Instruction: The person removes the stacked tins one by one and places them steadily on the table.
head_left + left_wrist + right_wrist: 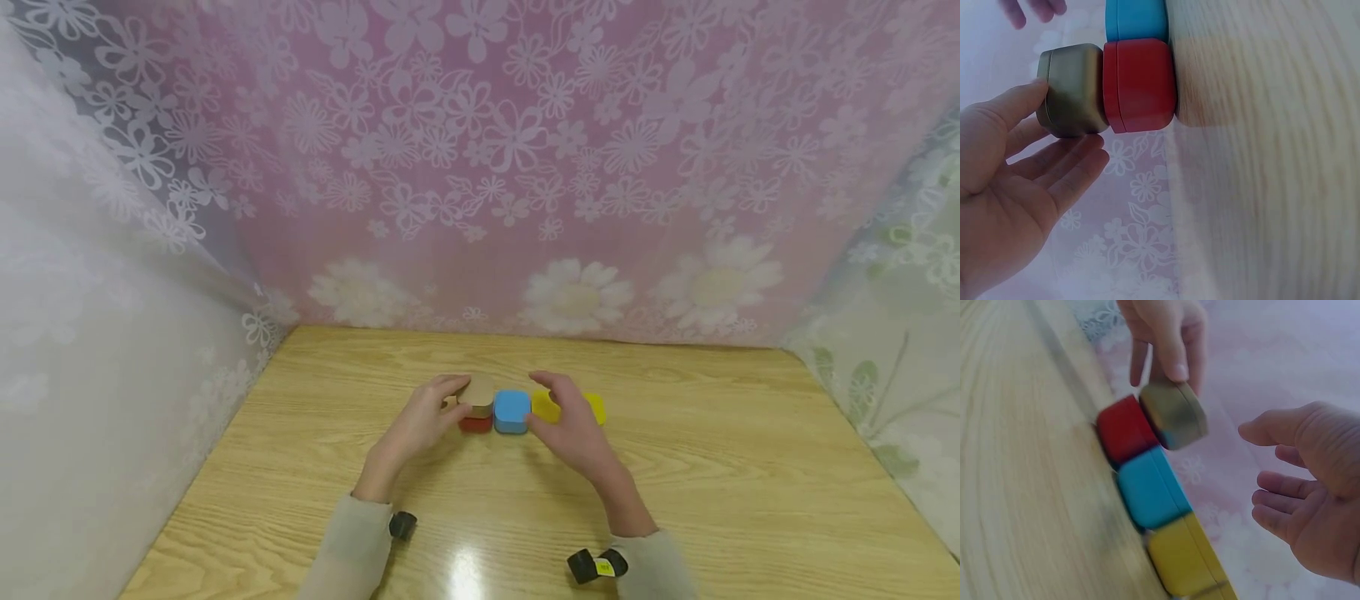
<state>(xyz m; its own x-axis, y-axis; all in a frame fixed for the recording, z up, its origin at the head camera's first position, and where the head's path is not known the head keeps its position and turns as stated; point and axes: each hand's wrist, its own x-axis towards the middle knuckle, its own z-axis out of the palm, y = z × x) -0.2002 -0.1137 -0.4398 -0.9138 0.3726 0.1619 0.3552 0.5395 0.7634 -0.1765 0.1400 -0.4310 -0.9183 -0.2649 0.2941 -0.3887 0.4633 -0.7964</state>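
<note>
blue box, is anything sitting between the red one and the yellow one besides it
No. In the right wrist view only the blue box lies between the red box and the yellow box, touching both; the head view shows the same row.

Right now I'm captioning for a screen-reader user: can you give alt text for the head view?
A left hand holds a tan box atop a red box, beside a blue box and yellow box on a wooden table; the right hand hovers open.

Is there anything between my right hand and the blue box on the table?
Nothing visible. The right hand hovers open just above and beside the blue box, with only air between them. The left hand is off to the other side, holding the tan box on the red box.
</note>
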